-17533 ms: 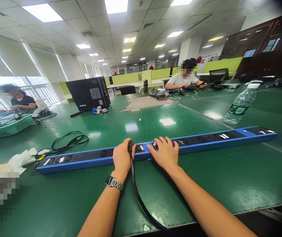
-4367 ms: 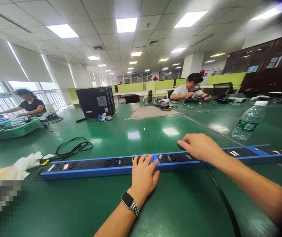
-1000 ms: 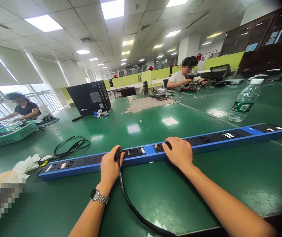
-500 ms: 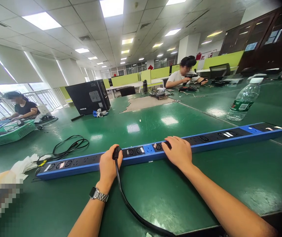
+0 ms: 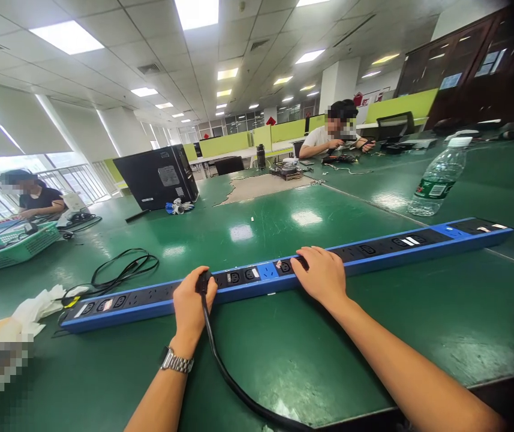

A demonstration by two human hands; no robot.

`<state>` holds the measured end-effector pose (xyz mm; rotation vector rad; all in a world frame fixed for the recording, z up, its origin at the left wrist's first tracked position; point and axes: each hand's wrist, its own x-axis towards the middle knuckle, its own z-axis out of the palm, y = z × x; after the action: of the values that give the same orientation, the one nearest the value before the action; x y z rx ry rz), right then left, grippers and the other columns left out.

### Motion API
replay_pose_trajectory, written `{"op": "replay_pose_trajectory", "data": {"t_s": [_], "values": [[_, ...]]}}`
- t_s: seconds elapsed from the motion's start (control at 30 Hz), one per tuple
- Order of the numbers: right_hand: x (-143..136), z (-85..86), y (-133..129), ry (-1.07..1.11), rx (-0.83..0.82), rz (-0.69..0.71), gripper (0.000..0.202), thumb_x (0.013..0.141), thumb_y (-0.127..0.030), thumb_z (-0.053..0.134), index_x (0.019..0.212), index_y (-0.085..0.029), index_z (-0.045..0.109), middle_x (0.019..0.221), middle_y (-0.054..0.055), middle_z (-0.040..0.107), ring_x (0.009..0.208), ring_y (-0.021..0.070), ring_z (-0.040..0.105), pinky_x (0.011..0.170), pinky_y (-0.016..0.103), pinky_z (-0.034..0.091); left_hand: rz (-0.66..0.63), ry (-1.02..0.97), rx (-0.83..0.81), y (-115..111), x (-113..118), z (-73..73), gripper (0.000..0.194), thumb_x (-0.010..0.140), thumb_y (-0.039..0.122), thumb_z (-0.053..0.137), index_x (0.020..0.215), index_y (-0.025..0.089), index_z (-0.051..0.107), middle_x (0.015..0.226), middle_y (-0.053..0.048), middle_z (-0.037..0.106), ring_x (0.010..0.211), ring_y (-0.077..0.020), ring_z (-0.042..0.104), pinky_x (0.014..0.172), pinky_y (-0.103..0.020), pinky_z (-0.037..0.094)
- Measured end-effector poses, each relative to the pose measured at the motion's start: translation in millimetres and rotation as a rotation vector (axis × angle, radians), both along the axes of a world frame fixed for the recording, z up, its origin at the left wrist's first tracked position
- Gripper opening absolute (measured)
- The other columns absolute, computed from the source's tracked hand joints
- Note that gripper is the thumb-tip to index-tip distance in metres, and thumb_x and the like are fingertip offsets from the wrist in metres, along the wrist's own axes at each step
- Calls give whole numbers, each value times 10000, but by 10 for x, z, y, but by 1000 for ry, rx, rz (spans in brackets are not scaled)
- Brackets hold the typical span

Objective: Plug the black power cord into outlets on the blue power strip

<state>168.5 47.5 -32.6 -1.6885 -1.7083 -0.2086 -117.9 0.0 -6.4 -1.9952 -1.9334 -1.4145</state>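
A long blue-and-black power strip (image 5: 268,272) lies slantwise across the green table, with rows of sockets facing up. My left hand (image 5: 189,303), with a metal-banded watch on its wrist, is closed on a black plug (image 5: 203,281) at the strip's left-middle part. From the plug a thick black cable (image 5: 226,367) runs down toward the table's near edge. Whether the plug sits in a socket is hidden by my fingers. Right of centre, my right hand (image 5: 322,275) grips the strip from above, fingers bent over its far side and covering some sockets.
A clear water bottle (image 5: 439,177) stands at the right. Behind the strip are a black computer case (image 5: 155,177), a coiled thin cable (image 5: 133,270) and a green basket (image 5: 36,240). Two other people sit farther off, one left and one at the back right.
My left hand and the plug have shifted slightly left along the strip. My right hand keeps its grip. The whole view has moved a little.
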Motion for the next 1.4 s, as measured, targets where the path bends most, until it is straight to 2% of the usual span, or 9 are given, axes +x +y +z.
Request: {"op": "replay_pose_trajectory", "data": {"t_s": [0.13,0.27,0.43,0.6,0.83,1.1,1.2,1.3,1.4], "values": [[5,-5,2,6,10,2,326,915,-367,468,1034,-198,720,1152,72,727,1167,258,575,1010,425,340,-50,-5,-29,-26,-22,54,329,812,393,600,1021,166,717,827,-46,739,698,-184,667,733,-293,543],[5,-9,3,12,5,2,338,913,-376,462,1033,-193,719,1157,79,724,1174,261,568,1012,426,335,-71,3,-63,-36,-17,85,347,830,398,592,1055,159,706,809,-43,735,670,-176,656,691,-284,536],[7,-14,4,11,-9,-2,346,917,-377,463,1050,-181,715,1168,75,722,1183,257,568,1026,426,331,-94,5,-82,-34,-11,88,338,841,386,592,1068,158,694,795,-38,730,650,-170,654,673,-277,532],[3,-16,8,-8,-4,-8,335,920,-370,472,1054,-183,716,1170,64,724,1187,259,575,1020,425,339,-99,-2,-92,-34,-24,66,355,871,441,592,1083,172,688,850,-53,751,693,-184,681,687,-289,548],[-13,-17,4,-19,-7,-8,333,922,-368,472,1058,-186,715,1167,67,725,1182,263,581,1017,430,345,-132,153,-26,16,37,-38,294,882,304,589,1122,165,686,1048,-111,750,958,-254,699,931,-403,538],[-3,-12,-6,-15,-1,-3,344,925,-372,461,1059,-185,716,1170,67,724,1188,259,575,1021,426,341,-146,250,-51,31,2,-10,295,893,317,591,1136,179,685,1087,-114,745,1018,-271,691,961,-427,532],[-3,1,-13,-13,-11,-1,348,925,-373,458,1061,-180,713,1175,68,721,1191,255,573,1024,420,340,-171,227,-35,30,-7,-35,291,896,328,596,1131,181,684,1077,-107,748,989,-260,695,937,-410,536],[-8,5,-11,-7,-1,-2,337,921,-370,458,1048,-189,713,1170,68,722,1182,251,575,1021,419,341,-136,165,-29,27,-8,-54,271,878,340,624,1100,201,695,1005,-81,760,925,-246,696,886,-392,544],[-9,-2,-3,-5,9,-13,326,914,-364,467,1036,-189,714,1159,68,726,1167,251,584,1019,422,342,-73,-7,13,30,23,11,286,880,383,617,1097,209,684,957,-58,757,842,-215,696,804,-339,555]]}}
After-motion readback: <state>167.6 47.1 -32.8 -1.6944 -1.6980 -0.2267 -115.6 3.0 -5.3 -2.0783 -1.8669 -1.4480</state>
